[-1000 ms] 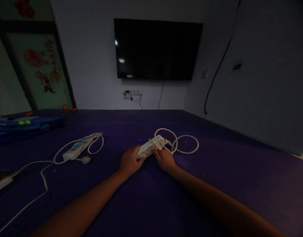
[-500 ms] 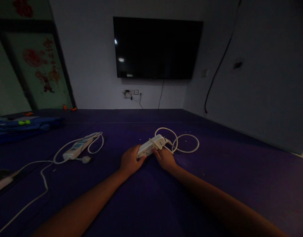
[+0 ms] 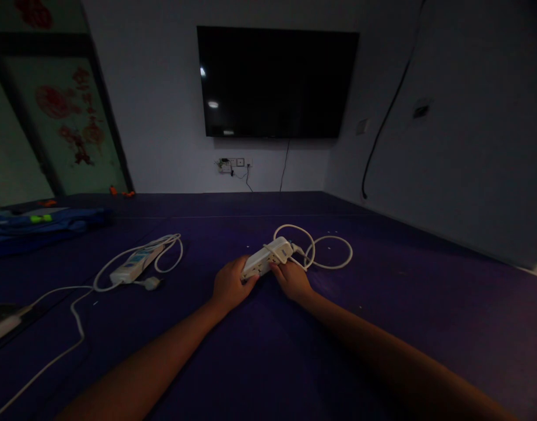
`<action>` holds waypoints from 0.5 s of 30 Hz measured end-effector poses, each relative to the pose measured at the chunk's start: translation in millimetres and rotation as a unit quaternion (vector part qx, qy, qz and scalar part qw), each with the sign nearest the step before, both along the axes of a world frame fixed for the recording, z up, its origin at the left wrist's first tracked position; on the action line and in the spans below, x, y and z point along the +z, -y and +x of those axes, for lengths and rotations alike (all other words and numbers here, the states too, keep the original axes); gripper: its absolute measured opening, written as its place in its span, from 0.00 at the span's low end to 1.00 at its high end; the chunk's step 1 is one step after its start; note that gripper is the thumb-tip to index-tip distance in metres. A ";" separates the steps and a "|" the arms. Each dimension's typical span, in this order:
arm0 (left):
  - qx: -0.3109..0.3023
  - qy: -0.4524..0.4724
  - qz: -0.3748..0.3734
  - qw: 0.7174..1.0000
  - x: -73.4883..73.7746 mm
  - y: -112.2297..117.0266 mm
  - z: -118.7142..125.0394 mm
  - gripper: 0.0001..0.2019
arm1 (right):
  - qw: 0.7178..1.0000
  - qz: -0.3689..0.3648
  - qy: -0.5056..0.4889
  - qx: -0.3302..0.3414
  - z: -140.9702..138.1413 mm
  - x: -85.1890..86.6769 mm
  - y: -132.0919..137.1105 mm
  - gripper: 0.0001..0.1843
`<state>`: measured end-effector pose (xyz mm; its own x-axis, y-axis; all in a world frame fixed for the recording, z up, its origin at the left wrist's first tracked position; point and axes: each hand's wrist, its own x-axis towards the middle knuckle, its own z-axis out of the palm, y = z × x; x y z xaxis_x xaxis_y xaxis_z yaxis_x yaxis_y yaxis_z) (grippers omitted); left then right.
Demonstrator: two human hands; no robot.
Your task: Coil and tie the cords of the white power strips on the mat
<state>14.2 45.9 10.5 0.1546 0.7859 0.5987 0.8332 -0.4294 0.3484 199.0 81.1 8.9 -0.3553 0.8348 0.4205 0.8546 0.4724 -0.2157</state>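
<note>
A white power strip (image 3: 263, 261) is tilted between my two hands, its socket face turned partly toward me. My left hand (image 3: 231, 284) is closed around its left end, thumb on the near side. At the other end, my right hand (image 3: 293, 281) grips the lower edge, with its thumb against the strip and the other fingers mostly hidden. The white cord (image 3: 338, 267) passes over the strip's right end and spreads in loose loops to the right. Whether the strip touches the purple surface below, I cannot tell.
To the left lies a second power strip (image 3: 137, 264) with a coiled cord and a plug (image 3: 152, 283). Another white strip (image 3: 3, 329) is at the left edge. Blue cloth (image 3: 44, 225) lies farther back. A television (image 3: 277, 85) hangs on the far wall.
The view has shifted very slightly. Both hands keep the same hold on the power strip, and nothing else has visibly moved.
</note>
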 end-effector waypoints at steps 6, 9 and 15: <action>0.003 -0.006 -0.003 1.000 1.2 0.6 0.1 0.20 | 1.000 0.003 -0.002 0.001 -0.4 0.7 0.7 0.25; -0.004 -0.007 -0.006 1.000 1.8 0.5 -0.1 0.19 | 1.000 -0.002 -0.001 -0.003 -0.9 0.6 0.4 0.25; -0.004 0.000 -0.003 1.000 1.5 1.1 0.3 0.20 | 1.000 0.004 0.002 -0.003 -0.3 -1.2 -1.0 0.26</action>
